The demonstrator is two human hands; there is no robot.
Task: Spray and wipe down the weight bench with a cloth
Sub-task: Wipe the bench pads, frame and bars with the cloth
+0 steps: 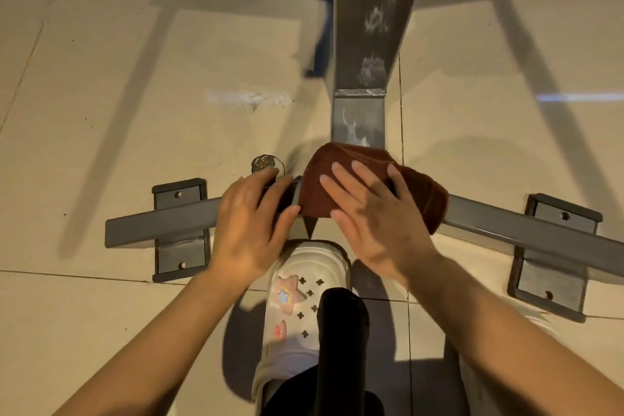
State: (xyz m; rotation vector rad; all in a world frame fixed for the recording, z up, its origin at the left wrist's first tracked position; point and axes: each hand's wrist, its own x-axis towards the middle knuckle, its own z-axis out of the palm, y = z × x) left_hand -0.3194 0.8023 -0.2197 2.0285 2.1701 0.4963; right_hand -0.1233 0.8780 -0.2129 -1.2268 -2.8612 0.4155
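Seen from above. Nearest the viewer, a white clog (297,311) with star charms is standing on the tiled floor (101,331), just behind both hands, with a black trouser leg (341,331) rising from it.

The left hand (250,226) is wrapping its fingers and thumb round the grey crossbar (162,223) of the weight bench frame, so this grip is closed on the bar. Flat foot plates (179,230) with bolt holes are lying under the bar to the left of this hand and, at the far right, beyond the other hand.

The right hand (378,219) is lying with straight, spread fingers on the brown cloth (425,203), pressing it down; this grip is open, not curled round the cloth. The cloth is draped over the joint where the crossbar is meeting the centre beam (364,44), just right of the left hand and touching its fingertips.

Just beyond the left hand, a small round floor fitting (266,163) is showing beside the bar.

Farther off, past the cloth, the centre beam is running away from the hands, carrying whitish streaks and blotches (374,20) along its top face. Shadows of the frame are falling across the floor on both sides.
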